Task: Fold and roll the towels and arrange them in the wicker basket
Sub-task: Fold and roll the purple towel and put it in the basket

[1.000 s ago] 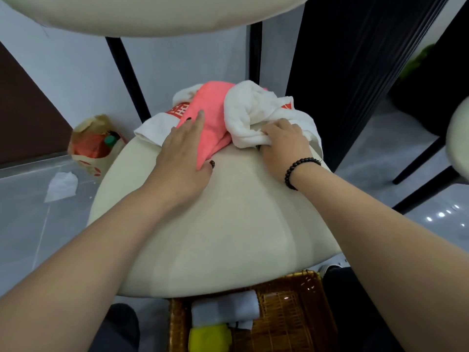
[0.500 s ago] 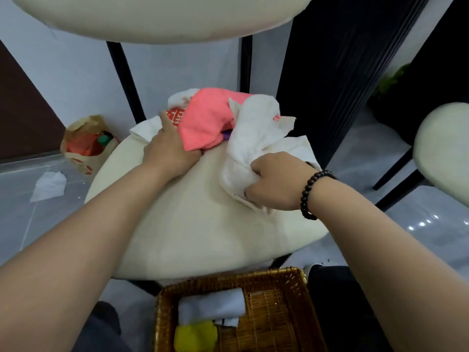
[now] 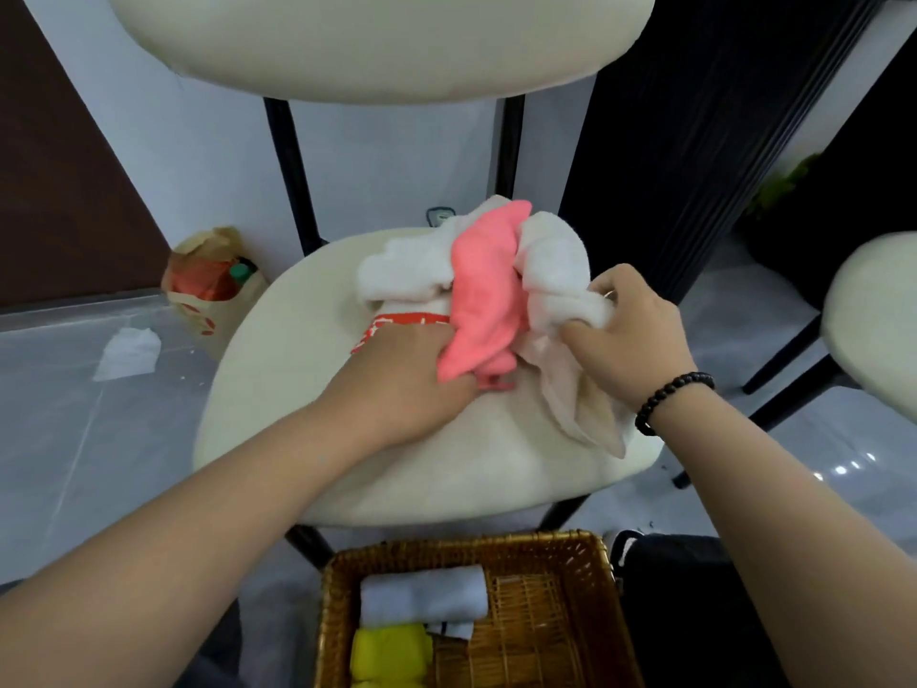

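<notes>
Soft, even indoor light fills the scene, bright without harsh shadows. Small white glints of glare dot the glossy grey floor (image 3: 843,469) at the right. The wide lens bends straight lines and stretches the forearms near the bottom corners. The whole picture is slightly soft, and the dark panel (image 3: 694,116) at upper right loses detail in shade.

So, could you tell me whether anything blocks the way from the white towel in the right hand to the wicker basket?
Nothing visible does. The right hand grips the white towel on the chair seat; the wicker basket sits below, its right half free.
</notes>
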Demonstrator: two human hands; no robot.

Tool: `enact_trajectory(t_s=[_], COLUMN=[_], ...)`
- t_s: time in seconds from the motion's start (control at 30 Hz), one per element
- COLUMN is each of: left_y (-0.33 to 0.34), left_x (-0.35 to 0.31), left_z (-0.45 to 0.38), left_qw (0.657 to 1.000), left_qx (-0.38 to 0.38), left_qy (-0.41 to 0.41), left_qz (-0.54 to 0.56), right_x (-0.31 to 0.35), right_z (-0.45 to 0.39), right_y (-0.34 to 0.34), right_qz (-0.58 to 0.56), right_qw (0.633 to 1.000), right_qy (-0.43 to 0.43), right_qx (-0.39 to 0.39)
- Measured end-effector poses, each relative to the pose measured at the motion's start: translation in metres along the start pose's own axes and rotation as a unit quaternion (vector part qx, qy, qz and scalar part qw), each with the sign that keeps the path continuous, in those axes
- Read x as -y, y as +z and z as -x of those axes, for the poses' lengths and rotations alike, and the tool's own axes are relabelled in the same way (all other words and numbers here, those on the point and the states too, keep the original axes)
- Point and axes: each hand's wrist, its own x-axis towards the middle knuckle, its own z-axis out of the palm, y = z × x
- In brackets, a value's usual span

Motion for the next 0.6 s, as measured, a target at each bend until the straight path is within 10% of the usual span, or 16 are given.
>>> enact_trajectory(t_s=[0.23,0.43,0.6], left_y=[-0.053,-0.055,-0.034], left_x=[0.026,0.071,0.040], left_z=[-0.015,-0.018,-0.021], left_qw=[0.855,0.951,0.989], left_qx=[-0.152,-0.101,0.006], left_qy=[-0.227,-0.273,-0.147], left_qz=[0.441,-0.103,0.008], right_x=[0.002,0.004,0.007], right_z=[-0.005,-0.008,-0.014], right_y=[-0.011,-0.004,0.020], right_qz=[-0.088,-0.035,0.089], right_qw=[0.990,0.992,0.990], right_qy=[-0.038,-0.067,-0.105], right_qx=[-0.103,-0.103,0.030])
